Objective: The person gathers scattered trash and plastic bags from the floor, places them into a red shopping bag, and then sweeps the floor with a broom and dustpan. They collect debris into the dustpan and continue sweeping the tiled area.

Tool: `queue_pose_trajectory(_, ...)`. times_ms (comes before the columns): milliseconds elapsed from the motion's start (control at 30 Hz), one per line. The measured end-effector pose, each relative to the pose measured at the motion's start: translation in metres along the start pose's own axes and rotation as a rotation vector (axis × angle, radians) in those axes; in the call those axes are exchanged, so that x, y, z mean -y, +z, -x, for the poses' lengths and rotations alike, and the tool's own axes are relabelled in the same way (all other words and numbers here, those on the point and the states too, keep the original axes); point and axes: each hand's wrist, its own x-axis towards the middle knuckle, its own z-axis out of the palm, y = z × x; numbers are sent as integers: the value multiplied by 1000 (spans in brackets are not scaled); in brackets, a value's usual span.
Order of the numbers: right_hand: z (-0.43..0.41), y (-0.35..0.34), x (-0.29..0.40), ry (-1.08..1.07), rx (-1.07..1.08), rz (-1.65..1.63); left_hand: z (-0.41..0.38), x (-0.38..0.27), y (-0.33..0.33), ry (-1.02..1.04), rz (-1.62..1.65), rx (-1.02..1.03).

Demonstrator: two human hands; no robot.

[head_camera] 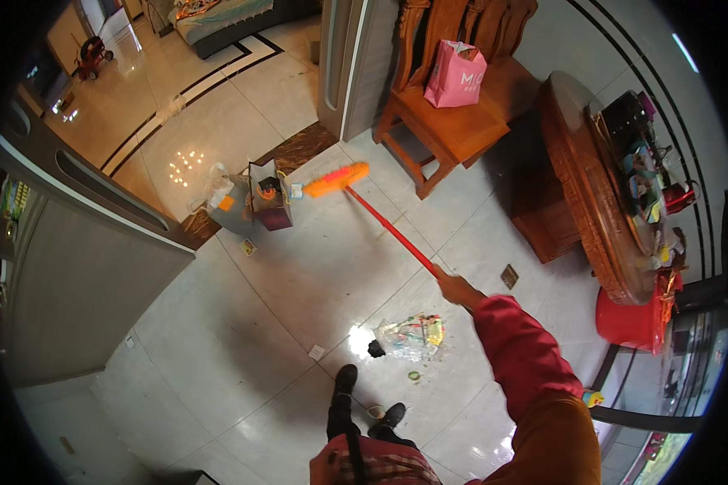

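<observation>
My right hand (458,288) grips the red handle of a broom (394,229). The broom's orange head (338,179) is at the floor near the doorway, slightly blurred. Just left of it stand a small white-and-blue container (296,191) and an upright dark paper bag (273,213) with things inside. Below my right arm, a heap of clear plastic wrappers and litter (409,336) lies on the tiles, with a black scrap (376,348) at its edge. A green ring (414,376) lies closer to my feet. My left hand is out of view.
A wooden chair (461,133) carries a pink bag (457,76). To the right are a carved round wooden table (588,212) loaded with items and a red bucket (628,318). A grey sliding door (97,291) borders the doorway's left. A brown square (509,276) lies on the floor.
</observation>
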Motion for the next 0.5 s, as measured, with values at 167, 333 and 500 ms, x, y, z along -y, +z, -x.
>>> queue_pose_trajectory(167,200,-41,-64,196,200,161,-17,17,10,-60,-61,58)
queue_pose_trajectory(333,333,-92,-11,531,324,-40,-26,41,26,153,-18,29)
queue_pose_trajectory(500,383,-122,31,733,222,-454,-20,-25,12,158,-40,124)
